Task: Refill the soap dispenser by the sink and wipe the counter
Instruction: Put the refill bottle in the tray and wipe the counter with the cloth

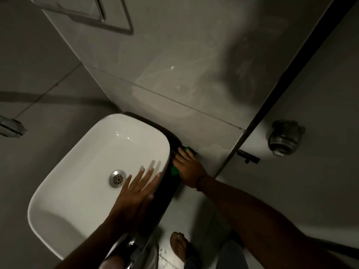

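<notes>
A white basin (93, 164) with a steel drain (117, 179) sits on a narrow black counter (167, 193). My left hand (136, 193) rests flat on the basin's right rim, fingers spread, holding nothing. My right hand (186, 167) presses a green cloth (174, 170) onto the black counter between the basin and the tiled wall; only small bits of the cloth show around the fingers. No soap dispenser can be made out for certain.
A grey tiled wall (174, 74) stands close behind the counter. A dark door edge (272, 98) with a latch (248, 156) is at right, with a round metal fitting (284, 137) beyond. A chrome tap (126, 247) and a bare foot (179, 244) are below.
</notes>
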The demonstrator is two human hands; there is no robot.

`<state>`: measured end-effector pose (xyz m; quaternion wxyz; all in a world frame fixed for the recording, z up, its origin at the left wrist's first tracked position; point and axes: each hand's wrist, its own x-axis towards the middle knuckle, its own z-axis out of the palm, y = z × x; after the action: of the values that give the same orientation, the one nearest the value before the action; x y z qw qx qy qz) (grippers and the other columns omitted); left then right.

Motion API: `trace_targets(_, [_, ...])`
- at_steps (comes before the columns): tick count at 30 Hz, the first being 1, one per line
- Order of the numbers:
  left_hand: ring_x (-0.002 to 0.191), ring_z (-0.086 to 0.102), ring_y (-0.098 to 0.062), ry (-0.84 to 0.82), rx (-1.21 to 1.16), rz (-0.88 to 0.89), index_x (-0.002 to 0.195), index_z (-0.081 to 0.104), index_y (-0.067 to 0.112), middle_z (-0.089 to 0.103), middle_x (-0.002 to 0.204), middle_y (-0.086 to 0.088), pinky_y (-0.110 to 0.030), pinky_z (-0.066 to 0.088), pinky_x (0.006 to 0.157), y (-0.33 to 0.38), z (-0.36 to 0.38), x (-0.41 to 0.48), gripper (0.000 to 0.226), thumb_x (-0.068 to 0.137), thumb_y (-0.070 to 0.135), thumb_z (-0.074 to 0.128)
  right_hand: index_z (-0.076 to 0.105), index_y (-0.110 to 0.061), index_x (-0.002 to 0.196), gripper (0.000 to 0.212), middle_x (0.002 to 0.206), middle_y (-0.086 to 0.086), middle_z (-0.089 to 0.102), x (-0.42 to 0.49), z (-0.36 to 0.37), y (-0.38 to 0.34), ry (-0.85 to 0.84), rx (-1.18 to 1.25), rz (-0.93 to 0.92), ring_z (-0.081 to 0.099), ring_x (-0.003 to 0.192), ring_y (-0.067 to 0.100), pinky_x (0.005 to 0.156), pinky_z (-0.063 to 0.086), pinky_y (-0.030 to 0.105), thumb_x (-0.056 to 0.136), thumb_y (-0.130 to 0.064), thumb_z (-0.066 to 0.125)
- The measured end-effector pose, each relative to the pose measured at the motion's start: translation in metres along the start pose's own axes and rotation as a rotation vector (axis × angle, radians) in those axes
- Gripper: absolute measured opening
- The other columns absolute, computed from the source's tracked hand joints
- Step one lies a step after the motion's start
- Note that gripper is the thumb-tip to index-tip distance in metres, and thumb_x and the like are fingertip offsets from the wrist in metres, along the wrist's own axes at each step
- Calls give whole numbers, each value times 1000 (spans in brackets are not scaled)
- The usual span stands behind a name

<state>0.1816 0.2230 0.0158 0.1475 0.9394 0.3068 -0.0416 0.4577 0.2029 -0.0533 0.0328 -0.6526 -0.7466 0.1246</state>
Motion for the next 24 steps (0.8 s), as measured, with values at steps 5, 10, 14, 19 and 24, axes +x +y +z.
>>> trace_targets(5, [166, -3, -17, 5, -118, -36, 167, 3, 44, 7, 179, 8, -49, 6, 131, 2, 1, -2, 57, 112, 45, 19, 44, -10, 152, 58, 162, 12, 37, -38, 24, -52, 46, 103, -53, 15, 156, 36, 126, 8, 54, 95, -15, 49])
trace_targets(10, [165, -2, -16, -17, -168, -82, 163, 0, 53, 8, 178, 8, -53, 8, 132, 8, -6, -5, 57, 110, 45, 18, 33, -16, 158, 79, 166, 7, 30, -84, 57, -101, -58, 97, -311, 13, 157, 32, 126, 14, 55, 86, -11, 66])
trace_targets(14, [165, 1, -17, -26, -180, -104, 166, 7, 45, 10, 178, 6, -53, 8, 132, 13, -9, -7, 59, 109, 44, 19, 31, -17, 159, 76, 166, 6, 30, -73, 49, -94, -29, 49, -206, 14, 157, 31, 128, 10, 52, 89, -11, 60])
trace_targets(19, [165, 3, -17, -8, -181, -112, 168, 12, 40, 12, 178, 6, -50, 6, 133, 15, -11, -7, 60, 110, 37, 27, 44, -19, 153, 74, 158, 6, 45, -83, 60, -158, -4, 242, -40, 28, 153, 33, 125, 20, 56, 81, -10, 63])
trace_targets(24, [165, 3, -18, -7, -194, -126, 169, 13, 38, 13, 178, 5, -50, 3, 132, 19, -13, -10, 61, 110, 34, 29, 45, -14, 149, 72, 157, 9, 44, -102, 76, -168, -19, 150, -344, 32, 150, 34, 124, 20, 52, 79, -11, 64])
